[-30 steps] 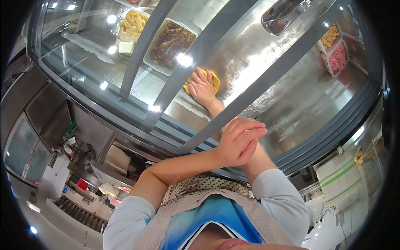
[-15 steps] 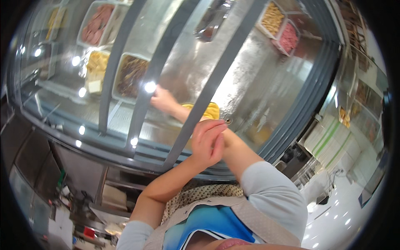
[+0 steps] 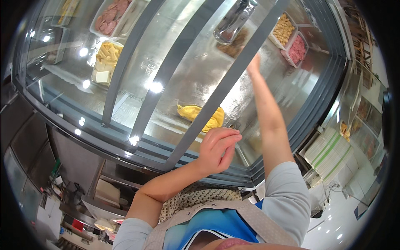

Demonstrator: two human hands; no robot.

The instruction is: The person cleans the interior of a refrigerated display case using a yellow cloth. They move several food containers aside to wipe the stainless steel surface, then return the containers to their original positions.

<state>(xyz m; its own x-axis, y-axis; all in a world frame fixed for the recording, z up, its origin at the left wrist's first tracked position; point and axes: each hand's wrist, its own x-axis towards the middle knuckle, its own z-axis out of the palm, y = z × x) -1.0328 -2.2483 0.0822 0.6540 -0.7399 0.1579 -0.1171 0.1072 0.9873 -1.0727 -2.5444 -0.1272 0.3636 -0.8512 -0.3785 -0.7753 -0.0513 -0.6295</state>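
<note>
My right arm reaches deep into the glass-topped display case. At its far end my right hand (image 3: pixel 253 66) is at the near edge of a tray of brown food (image 3: pixel 234 43); a grey frame bar partly covers its fingertips, and the tray looks blurred under the glass. Beside that tray is a shiny metal container (image 3: pixel 230 25). Over the case's near side, my left hand (image 3: pixel 217 151) hangs loosely bent, its thumb apart from the fingers and nothing visible in it. A yellow cloth (image 3: pixel 201 116) lies crumpled on the case floor just beyond it.
Grey frame bars (image 3: pixel 227 81) cross the glass. Containers of yellow-tan pieces (image 3: pixel 283 29) and pink meat (image 3: pixel 296 51) sit at the far right. Left are a tray of pink slices (image 3: pixel 111 17) and a yellow food container (image 3: pixel 109 54). A white-green stack (image 3: pixel 327 146) stands outside, right.
My right hand has swung from the left part of the case to the far right, and the tray of brown food has moved with it. My left hand is nearly where it was.
</note>
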